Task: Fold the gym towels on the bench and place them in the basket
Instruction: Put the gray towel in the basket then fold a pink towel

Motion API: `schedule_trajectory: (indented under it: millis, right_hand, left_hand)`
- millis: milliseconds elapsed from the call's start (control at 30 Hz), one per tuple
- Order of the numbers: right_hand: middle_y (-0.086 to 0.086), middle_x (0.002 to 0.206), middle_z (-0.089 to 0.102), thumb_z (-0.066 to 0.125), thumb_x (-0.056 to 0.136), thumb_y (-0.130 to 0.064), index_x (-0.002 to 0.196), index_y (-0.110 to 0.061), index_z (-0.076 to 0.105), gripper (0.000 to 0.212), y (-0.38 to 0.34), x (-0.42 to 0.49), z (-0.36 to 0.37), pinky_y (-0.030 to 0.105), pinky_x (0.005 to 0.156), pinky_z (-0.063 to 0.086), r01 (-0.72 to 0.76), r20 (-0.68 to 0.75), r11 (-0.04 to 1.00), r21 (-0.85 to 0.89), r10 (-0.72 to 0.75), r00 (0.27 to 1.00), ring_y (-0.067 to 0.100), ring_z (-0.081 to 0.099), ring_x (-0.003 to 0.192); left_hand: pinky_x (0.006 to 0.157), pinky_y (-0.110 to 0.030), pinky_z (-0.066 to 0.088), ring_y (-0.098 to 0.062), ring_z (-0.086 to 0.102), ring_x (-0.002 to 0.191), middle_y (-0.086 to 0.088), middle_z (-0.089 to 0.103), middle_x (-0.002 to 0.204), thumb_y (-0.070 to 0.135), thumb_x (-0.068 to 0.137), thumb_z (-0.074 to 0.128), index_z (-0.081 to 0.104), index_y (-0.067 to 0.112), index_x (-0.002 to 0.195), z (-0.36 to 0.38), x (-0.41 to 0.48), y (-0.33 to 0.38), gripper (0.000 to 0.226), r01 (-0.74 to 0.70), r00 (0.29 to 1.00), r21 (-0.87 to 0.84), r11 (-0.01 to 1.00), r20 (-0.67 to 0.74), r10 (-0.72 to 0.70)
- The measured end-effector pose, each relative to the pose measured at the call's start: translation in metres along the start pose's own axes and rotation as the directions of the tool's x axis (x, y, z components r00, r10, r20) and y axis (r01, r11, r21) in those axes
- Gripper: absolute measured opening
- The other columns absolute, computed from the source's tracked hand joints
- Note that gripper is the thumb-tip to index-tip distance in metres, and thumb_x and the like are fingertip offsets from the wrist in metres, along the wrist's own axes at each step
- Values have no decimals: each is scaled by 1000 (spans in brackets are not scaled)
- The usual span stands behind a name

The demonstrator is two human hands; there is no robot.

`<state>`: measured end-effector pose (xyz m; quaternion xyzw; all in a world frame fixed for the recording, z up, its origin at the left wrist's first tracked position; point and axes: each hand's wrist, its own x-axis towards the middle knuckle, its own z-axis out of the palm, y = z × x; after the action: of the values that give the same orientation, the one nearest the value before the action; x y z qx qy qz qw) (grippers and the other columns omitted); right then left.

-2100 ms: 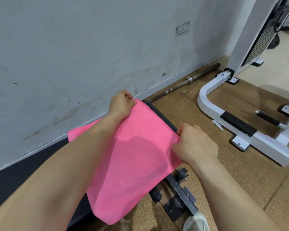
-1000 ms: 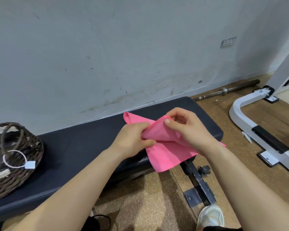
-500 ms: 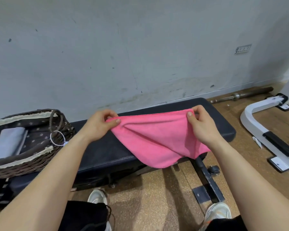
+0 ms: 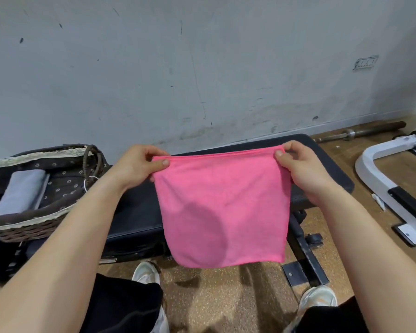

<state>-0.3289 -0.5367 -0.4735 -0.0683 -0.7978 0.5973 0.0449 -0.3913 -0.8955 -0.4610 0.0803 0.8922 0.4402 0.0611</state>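
Currently: grey scuffed wall [image 4: 154, 68] is filling the upper half of the frame. Speckled brown floor [image 4: 214, 296] is showing along the bottom and the right side.

Black padded table [image 4: 135, 212] is running across the middle, from the left edge to right of centre, close along the wall.

Pink towel [image 4: 223, 212] is hanging in the air at frame centre, in front of the table. It is stretched flat with the top edge taut and level, and the lower edge is dangling free above the floor.

Wicker basket [image 4: 34, 227], with a dark flowered lining, is sitting on the table's left end at the left edge of the frame. White frame [image 4: 380, 176] of a machine is resting on the floor at the right edge.

Left hand [image 4: 135, 167] is pinching the towel's upper left corner: grip narrow, thumb on the near face, fingers behind. Right hand [image 4: 303, 169] is holding the upper right corner in the same grip.

Folded grey towel [image 4: 22, 191] is lying inside the basket, towards its left side. Barbell [image 4: 360, 132] is lying on the floor at the wall's foot, upper right. Pale shoes [image 4: 318, 296] are standing at the bottom of the frame. Socket [image 4: 365, 62] is sitting on the wall, upper right.
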Motion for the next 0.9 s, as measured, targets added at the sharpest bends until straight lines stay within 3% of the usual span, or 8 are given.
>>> schedule_trajectory:
  millis: [133, 267, 333, 467, 633, 733, 900]
  right_hand:
    - [-1, 77, 64, 68, 91, -28, 87, -20, 67, 9, 6, 21, 8, 27, 62, 41, 75, -161, 932, -356, -140, 977, 11, 57, 69]
    - [-3, 60, 66, 66, 88, -25, 79, -15, 67, 13, 6, 47, 19, 29, 57, 43, -30, -239, 967, -254, -33, 970, 15, 57, 53]
    - [2, 61, 71, 63, 90, -20, 80, -13, 66, 12, 9, 59, 25, 29, 56, 46, -85, -228, 982, -170, 44, 973, 18, 60, 45]
    - [9, 79, 76, 60, 96, -15, 91, -11, 65, 8, 6, 80, 31, 25, 45, 45, -148, -222, 987, 57, 157, 962, 30, 73, 57]
    - [9, 86, 72, 57, 99, -14, 90, -20, 58, 11, 1, 103, 43, 26, 46, 51, -171, -195, 964, 204, 211, 958, 29, 72, 64]
    - [9, 85, 70, 57, 99, -13, 88, -22, 58, 13, -1, 113, 45, 28, 50, 52, -124, -183, 955, 270, 178, 967, 22, 68, 64]
    - [6, 86, 66, 62, 95, -13, 87, -24, 63, 13, -1, 117, 37, 38, 66, 58, -28, -168, 964, 264, 74, 983, 21, 62, 75]
  left_hand:
    - [55, -14, 46, -6, 65, 53, -2, 68, 75, 13, 92, 69, 70, 16, 99, 8, 20, -8, 8, 23, 998, 292, 956, -70, -3]
    - [73, -34, 49, -25, 62, 81, 0, 67, 80, 34, 87, 72, 67, 25, 84, 13, 40, -12, 11, 88, 969, 422, 903, -245, 20]
    - [74, -35, 51, -26, 63, 79, 0, 65, 77, 34, 87, 71, 69, 21, 86, 17, 49, -11, 14, 103, 952, 343, 934, -307, 8]
    - [61, -32, 53, -26, 72, 62, 0, 62, 67, 24, 95, 63, 65, 14, 96, 29, 68, -9, 10, 106, 935, 12, 994, -340, -96]
    - [68, -53, 61, -38, 72, 69, -11, 63, 82, 16, 97, 61, 60, 18, 83, 30, 90, -13, 14, 90, 931, -219, 972, -328, -160]
    - [71, -52, 61, -40, 71, 77, -9, 64, 84, 21, 95, 61, 61, 26, 82, 28, 94, -10, 14, 72, 925, -245, 967, -345, -157]
    - [85, -54, 56, -33, 66, 95, 3, 63, 91, 34, 94, 53, 55, 35, 85, 24, 92, -16, 10, 31, 940, -136, 990, -332, -75]
